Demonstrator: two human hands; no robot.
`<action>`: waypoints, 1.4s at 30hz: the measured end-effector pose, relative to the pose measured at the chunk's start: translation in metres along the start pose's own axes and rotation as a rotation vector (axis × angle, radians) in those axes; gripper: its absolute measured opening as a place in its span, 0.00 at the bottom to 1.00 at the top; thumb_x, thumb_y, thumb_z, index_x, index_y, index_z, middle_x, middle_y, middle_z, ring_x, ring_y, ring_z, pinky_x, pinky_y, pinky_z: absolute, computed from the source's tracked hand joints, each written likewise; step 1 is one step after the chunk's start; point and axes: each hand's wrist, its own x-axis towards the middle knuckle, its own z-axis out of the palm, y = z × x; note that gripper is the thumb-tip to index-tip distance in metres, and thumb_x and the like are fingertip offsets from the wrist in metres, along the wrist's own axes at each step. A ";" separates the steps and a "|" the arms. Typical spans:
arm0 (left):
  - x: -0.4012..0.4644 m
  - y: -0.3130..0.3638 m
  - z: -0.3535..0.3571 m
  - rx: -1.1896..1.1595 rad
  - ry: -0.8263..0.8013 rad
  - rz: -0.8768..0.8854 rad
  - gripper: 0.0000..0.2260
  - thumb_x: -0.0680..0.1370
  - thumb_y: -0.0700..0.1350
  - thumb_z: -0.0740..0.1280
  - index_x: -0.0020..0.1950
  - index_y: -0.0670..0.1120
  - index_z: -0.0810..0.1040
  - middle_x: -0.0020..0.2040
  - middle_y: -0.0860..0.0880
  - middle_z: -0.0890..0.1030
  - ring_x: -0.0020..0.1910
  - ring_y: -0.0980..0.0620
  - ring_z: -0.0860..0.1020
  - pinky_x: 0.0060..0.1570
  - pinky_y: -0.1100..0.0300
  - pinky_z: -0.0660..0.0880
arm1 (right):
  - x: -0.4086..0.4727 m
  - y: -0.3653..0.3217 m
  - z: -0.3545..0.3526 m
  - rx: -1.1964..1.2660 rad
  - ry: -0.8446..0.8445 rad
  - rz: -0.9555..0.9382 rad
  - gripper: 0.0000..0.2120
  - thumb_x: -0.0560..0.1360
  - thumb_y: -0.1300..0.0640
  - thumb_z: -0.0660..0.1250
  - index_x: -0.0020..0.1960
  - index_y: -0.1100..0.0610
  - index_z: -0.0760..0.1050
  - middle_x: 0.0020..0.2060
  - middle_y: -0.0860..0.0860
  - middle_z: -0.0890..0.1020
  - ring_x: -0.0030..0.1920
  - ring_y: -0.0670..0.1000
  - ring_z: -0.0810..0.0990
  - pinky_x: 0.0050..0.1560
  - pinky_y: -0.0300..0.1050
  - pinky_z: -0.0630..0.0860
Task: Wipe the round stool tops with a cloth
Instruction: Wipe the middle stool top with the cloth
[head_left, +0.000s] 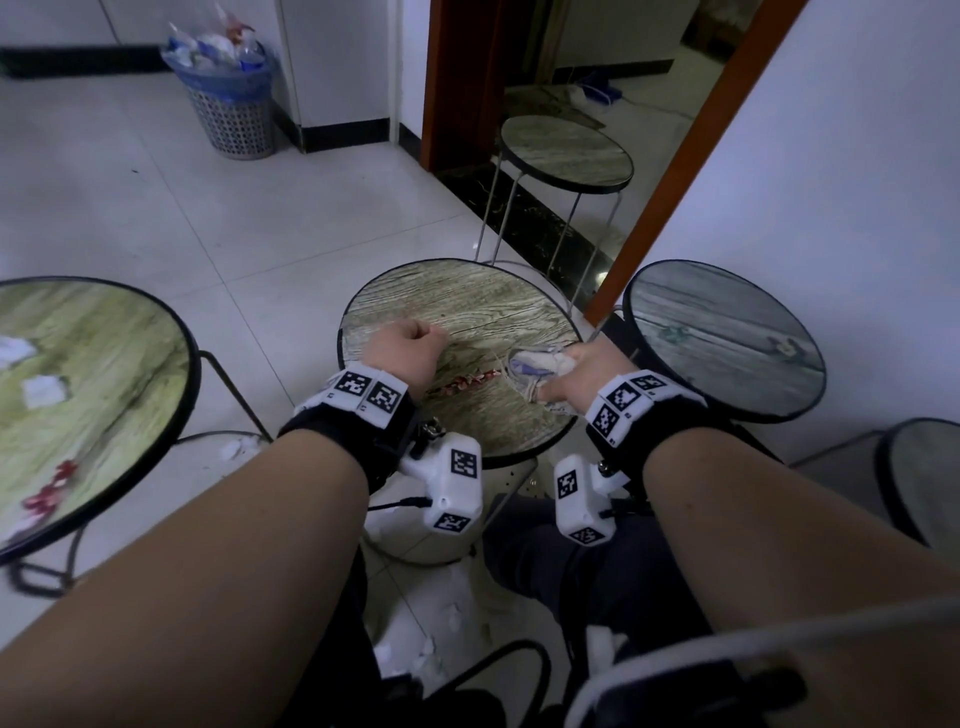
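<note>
- Two hands rest on the round wood-grain stool top (467, 312) in the middle.
- The right hand (587, 371) grips a crumpled white cloth (535, 364) at the top's right edge.
- The left hand (408, 348) lies curled in a fist, holding nothing.
- Reddish crumbs (462, 382) lie between them.

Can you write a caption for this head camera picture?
Right hand holds a cloth on the middle stool top; left hand rests beside it.

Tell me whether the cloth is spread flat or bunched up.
Bunched up. The cloth sits crumpled in the right hand, folds and loose threads showing, pressed on the middle stool top near its right edge.
</note>
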 end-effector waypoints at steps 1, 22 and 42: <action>-0.001 -0.001 0.001 0.006 -0.013 -0.006 0.08 0.76 0.50 0.66 0.42 0.47 0.78 0.33 0.50 0.76 0.33 0.51 0.73 0.36 0.61 0.68 | -0.003 0.001 -0.001 0.007 -0.001 0.003 0.22 0.68 0.58 0.75 0.59 0.64 0.76 0.52 0.58 0.82 0.51 0.56 0.81 0.53 0.47 0.77; -0.001 0.005 0.008 0.093 -0.078 -0.070 0.09 0.77 0.50 0.64 0.41 0.47 0.78 0.30 0.50 0.75 0.28 0.52 0.71 0.29 0.62 0.66 | -0.002 0.026 0.005 0.021 -0.014 -0.018 0.11 0.66 0.56 0.76 0.47 0.57 0.81 0.40 0.52 0.83 0.36 0.49 0.78 0.33 0.38 0.71; 0.030 0.004 0.002 0.113 -0.048 -0.066 0.11 0.76 0.50 0.65 0.46 0.43 0.81 0.44 0.43 0.82 0.41 0.47 0.76 0.40 0.59 0.69 | 0.051 0.025 -0.006 -0.293 0.012 -0.090 0.26 0.66 0.50 0.74 0.62 0.54 0.71 0.43 0.50 0.78 0.43 0.52 0.78 0.40 0.42 0.73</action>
